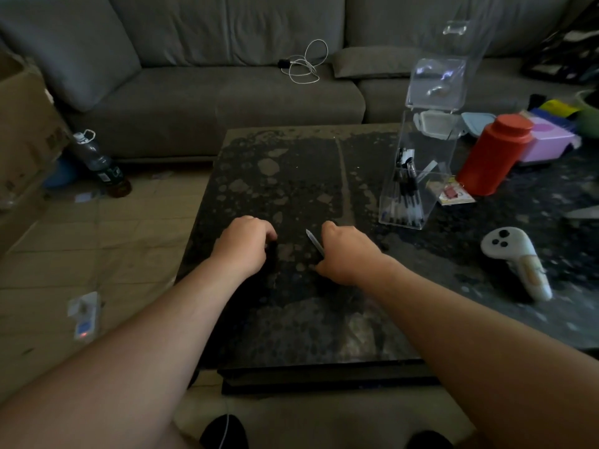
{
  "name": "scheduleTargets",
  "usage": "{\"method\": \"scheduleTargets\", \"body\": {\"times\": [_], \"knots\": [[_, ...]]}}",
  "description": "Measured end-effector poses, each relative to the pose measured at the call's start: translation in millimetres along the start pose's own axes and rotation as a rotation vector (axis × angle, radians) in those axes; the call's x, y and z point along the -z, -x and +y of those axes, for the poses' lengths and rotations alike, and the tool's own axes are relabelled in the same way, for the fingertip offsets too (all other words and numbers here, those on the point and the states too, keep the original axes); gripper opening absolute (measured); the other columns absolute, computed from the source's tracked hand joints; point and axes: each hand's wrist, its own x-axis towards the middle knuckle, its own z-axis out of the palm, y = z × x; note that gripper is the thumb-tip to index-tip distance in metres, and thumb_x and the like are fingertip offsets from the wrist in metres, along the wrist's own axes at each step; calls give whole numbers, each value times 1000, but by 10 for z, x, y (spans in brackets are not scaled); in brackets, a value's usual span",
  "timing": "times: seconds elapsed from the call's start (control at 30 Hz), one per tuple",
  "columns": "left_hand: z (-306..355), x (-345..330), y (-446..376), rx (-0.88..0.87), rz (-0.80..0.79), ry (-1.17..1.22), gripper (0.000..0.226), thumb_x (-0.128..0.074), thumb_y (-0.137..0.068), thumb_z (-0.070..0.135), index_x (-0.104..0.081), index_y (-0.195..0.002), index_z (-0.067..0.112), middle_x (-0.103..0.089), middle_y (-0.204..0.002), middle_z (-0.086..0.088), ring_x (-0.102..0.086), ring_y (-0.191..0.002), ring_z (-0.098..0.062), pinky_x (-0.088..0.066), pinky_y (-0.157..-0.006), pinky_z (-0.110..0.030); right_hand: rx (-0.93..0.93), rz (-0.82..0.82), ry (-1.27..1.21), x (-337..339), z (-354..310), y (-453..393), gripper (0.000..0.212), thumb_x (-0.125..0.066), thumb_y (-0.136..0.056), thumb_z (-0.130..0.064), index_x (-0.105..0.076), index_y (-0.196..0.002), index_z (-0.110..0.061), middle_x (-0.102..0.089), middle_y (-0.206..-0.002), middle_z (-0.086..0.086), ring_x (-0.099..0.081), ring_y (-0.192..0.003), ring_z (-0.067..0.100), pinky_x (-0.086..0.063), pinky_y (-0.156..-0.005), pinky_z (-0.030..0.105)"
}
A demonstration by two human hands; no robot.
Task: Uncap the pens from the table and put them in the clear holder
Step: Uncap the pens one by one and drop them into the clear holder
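Observation:
My right hand (346, 251) rests on the dark marble table (291, 176) and grips a pen (314, 242) whose bare tip points up and to the left. My left hand (244, 244) sits a short way to the left, fingers curled over something dark, probably the pen's cap; what it holds is hidden. The tall clear holder (421, 176) stands to the right, beyond my right hand, with several black pens (406, 202) leaning in its lower part.
A red canister (494, 153), a pink box (547, 140), lidded containers (437, 123) and a card (452, 192) stand behind and beside the holder. A white game controller (515, 260) lies at the right. A grey sofa (210, 92) is behind; a bottle (100, 163) stands on the floor at the left.

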Motion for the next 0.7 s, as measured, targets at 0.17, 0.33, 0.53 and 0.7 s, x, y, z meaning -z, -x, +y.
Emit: {"method": "scheduleTargets", "body": {"times": [0.17,0.33,0.53,0.7], "knots": [[6,9,-53,67,5,1,23,-67,-103,16,-76,-122,24,-62,-130,-3,-62,-118,-24,-54,-99,-38,-29,-57,-50,28,86,-22,41,-63,-97,-29,-49,-131,-11,-60,-127,14,-60,-110,33,-46,-79,37],[72,2,-23,47,-10,105,18,-66,-103,20,-74,-116,31,-65,-123,4,-63,-114,-19,-55,-100,-43,-13,-24,-133,64,171,-32,31,-47,-103,-18,-47,-133,-13,-59,-125,17,-56,-100,29,-49,-83,40],[241,112,40,-113,49,498,14,-58,-108,27,-65,-105,38,-72,-98,19,-64,-93,4,-45,-76,-17,-25,109,-235,155,288,-89,24,-42,-107,-33,-49,-125,-18,-62,-118,15,-55,-95,29,-49,-82,43],[272,84,53,-110,48,605,16,-58,-108,24,-66,-103,37,-74,-92,16,-69,-82,6,-54,-78,-20,-34,114,-255,176,380,-114,19,-43,-107,-39,-49,-116,-23,-57,-99,4,-56,-88,24,-50,-80,43]]}}
